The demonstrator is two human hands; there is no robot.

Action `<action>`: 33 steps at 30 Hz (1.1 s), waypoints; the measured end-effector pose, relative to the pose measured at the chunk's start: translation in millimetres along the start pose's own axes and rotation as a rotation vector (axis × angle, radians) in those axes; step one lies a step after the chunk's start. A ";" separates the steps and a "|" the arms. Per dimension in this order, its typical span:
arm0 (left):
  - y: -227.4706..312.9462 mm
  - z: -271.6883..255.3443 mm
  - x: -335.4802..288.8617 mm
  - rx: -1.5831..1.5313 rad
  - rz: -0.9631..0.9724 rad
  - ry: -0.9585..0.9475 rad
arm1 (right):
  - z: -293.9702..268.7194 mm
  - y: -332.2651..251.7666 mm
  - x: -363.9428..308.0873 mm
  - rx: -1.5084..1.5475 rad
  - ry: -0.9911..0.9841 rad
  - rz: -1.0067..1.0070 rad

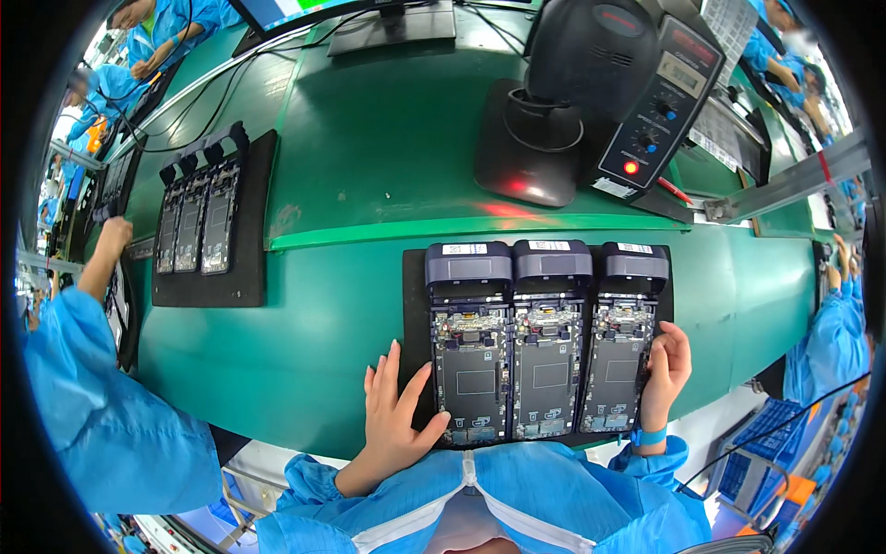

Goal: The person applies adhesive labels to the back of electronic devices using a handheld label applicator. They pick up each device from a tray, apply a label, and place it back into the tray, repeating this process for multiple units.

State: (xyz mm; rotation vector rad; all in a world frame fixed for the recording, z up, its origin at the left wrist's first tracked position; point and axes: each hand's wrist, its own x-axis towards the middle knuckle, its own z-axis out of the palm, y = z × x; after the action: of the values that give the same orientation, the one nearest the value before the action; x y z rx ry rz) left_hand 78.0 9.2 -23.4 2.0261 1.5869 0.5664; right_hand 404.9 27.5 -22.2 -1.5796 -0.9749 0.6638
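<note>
Three opened handheld devices (549, 374) lay side by side on the black tray (415, 300) on our counter (323, 369), long axes pointing away from us. At the tray's left edge, our left hand (395, 429) lay spread wide; at its right edge, our right hand (666, 377) curled, nearest the rightmost device (615, 374); we couldn't tell whether it gripped.

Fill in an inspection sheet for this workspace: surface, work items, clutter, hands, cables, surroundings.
Surface: green table, with a bright green strip.
Work items: three opened devices, side by side on a black mat.
Clutter: scanner, control box with its red light lit, monitor stand; left, a second mat with similar devices.
Left hand: fingers spread, thumb by the nearest device; contact unclear.
Right hand: fingers curled beside the right device; contact unclear.
Cables: black cables left of the monitor stand.
Surroundings: blue-sleeved co-workers both sides; blue crates lower right.
</note>
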 end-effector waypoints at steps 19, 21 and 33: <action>0.9 4.9 3.6 0.088 0.021 -0.020 | 2.3 3.5 0.6 -0.095 -0.106 -0.039; 1.2 5.1 2.6 0.096 0.025 -0.019 | 1.8 3.2 0.8 -0.093 -0.119 -0.023; 4.0 3.8 3.4 0.073 0.074 0.001 | 0.2 5.1 2.4 0.007 -0.038 -0.017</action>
State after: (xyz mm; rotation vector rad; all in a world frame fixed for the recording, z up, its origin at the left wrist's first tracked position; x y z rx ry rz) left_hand 84.1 11.3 -24.0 2.1463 1.5586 0.5438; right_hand 407.2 29.4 -27.0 -1.5562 -1.0121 0.6866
